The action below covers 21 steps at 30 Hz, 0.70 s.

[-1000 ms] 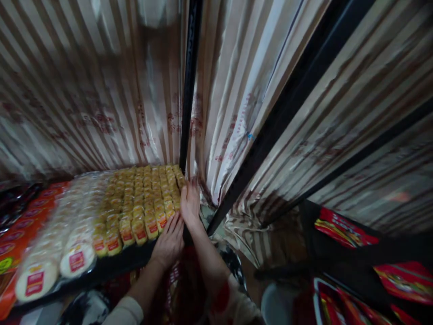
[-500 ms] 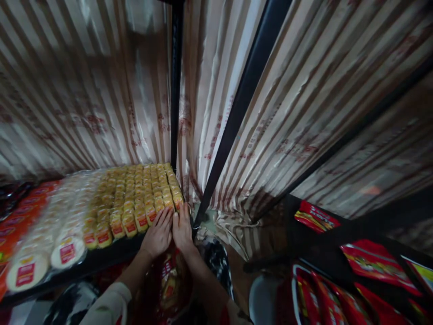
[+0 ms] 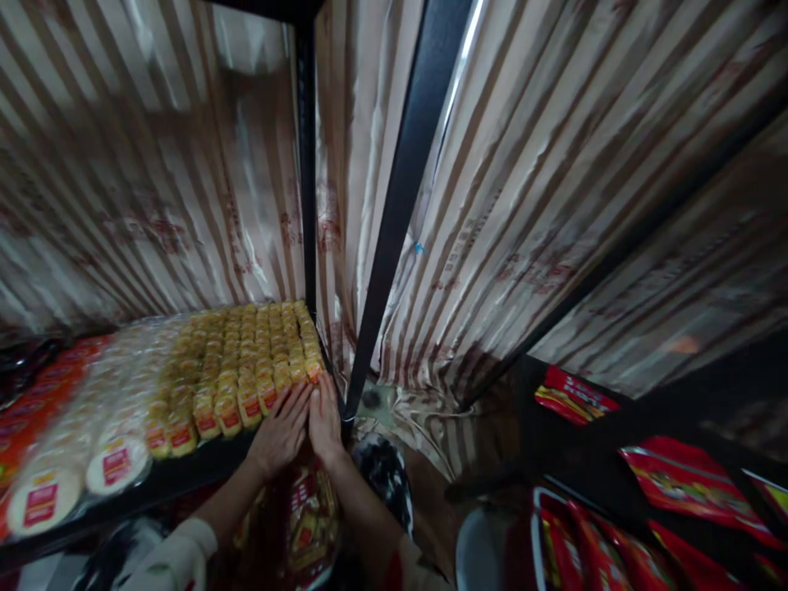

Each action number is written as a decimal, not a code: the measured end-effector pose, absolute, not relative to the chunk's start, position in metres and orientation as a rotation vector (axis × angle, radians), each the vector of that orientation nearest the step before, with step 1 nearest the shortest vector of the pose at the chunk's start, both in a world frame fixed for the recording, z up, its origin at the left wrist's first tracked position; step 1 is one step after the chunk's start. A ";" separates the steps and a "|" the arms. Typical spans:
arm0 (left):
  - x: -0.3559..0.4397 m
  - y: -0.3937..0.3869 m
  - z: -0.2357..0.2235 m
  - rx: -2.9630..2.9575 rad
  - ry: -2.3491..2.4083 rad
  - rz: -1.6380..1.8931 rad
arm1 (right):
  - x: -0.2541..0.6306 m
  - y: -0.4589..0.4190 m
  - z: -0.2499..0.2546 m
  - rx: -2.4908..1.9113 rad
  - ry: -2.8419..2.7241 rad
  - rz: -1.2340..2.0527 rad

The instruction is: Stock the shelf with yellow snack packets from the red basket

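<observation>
My left hand (image 3: pixel 280 431) and my right hand (image 3: pixel 324 419) lie side by side, fingers stretched out, pressed flat against the front ends of the yellow snack packets (image 3: pixel 246 361). These packets stand in tight rows on a black shelf (image 3: pixel 178 480), at its right end beside a black upright post (image 3: pixel 394 213). Neither hand holds anything.
Left of the yellow packets lie rows of round white cakes (image 3: pixel 80 460) in clear wrap and red-orange packs (image 3: pixel 30 402). A striped curtain (image 3: pixel 554 189) hangs behind. Red packets (image 3: pixel 665 476) fill a lower shelf at right. A bag of snacks (image 3: pixel 308 517) sits below my hands.
My right hand has drawn back from the far right side of the yellow packets to their front, beside my left hand. The view has shifted slightly rightward.
</observation>
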<state>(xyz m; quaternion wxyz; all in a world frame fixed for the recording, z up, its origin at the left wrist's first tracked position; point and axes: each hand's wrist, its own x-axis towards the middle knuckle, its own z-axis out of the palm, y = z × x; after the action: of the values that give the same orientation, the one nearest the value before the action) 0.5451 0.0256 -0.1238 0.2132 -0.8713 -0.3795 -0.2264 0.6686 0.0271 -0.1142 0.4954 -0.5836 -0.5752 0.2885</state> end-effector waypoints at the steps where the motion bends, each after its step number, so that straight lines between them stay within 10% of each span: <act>1: 0.545 0.026 -0.124 -2.426 -1.032 -0.623 | 0.669 0.028 -0.115 -1.397 -1.365 0.716; 21: 0.570 0.038 -0.120 -2.428 -1.117 -0.648 | 0.664 0.028 -0.110 -1.490 -1.310 0.702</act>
<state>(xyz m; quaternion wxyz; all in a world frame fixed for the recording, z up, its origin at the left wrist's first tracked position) 0.5701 0.0376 -0.1199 0.1946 -0.8661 -0.3983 -0.2310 0.6636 0.0278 -0.1099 0.4958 -0.6149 -0.5406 0.2896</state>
